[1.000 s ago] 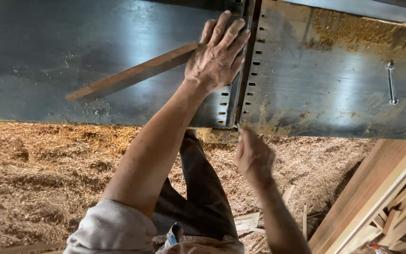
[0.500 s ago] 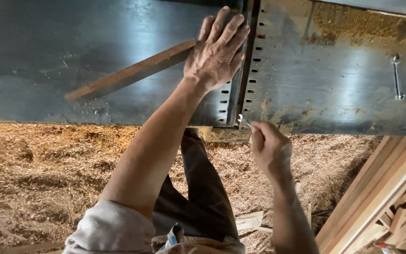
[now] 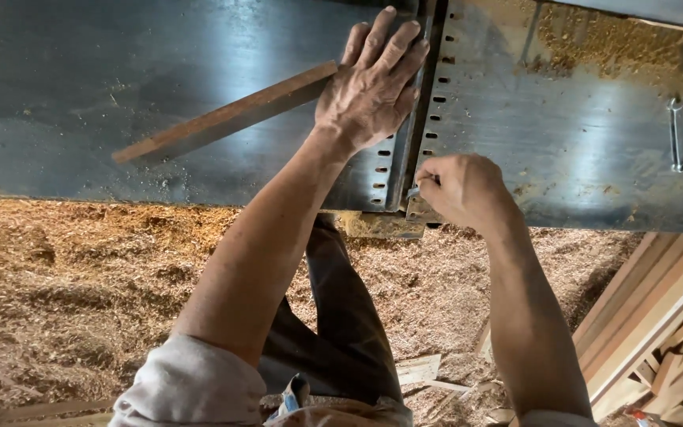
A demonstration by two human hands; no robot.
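Two steel tables make up the far half of the scene: a dark, shiny one [image 3: 81, 103] on the left and a lighter, dust-speckled one [image 3: 563, 150] on the right. They meet at a narrow seam, and rows of small holes [image 3: 436, 119] run along both edges of it. Below the tables a thick bed of sawdust and shavings [image 3: 65, 292] covers the floor on the near left. A stack of reddish wooden boards [image 3: 658, 316] leans in at the near right corner, with a few pale offcuts [image 3: 416, 369] lying in the sawdust close by.

On the dark table lies a long, thin wooden strip [image 3: 223, 119], set at a slant with its lower end to the left and its upper end running under the person's left hand [image 3: 373, 87]. That hand is spread flat with the fingers apart, pressing on the strip's right end just beside the seam; it grips nothing, only bears down.

The right hand [image 3: 456, 190] sits at the near edge of the lighter table, right by the seam. It is clenched around a small metal piece [image 3: 414, 192], whose tip pokes out to the left between thumb and forefinger; what kind of piece it is cannot be told.

A slim metal spanner [image 3: 676, 134] lies on the lighter table far to the right, well apart from both hands.
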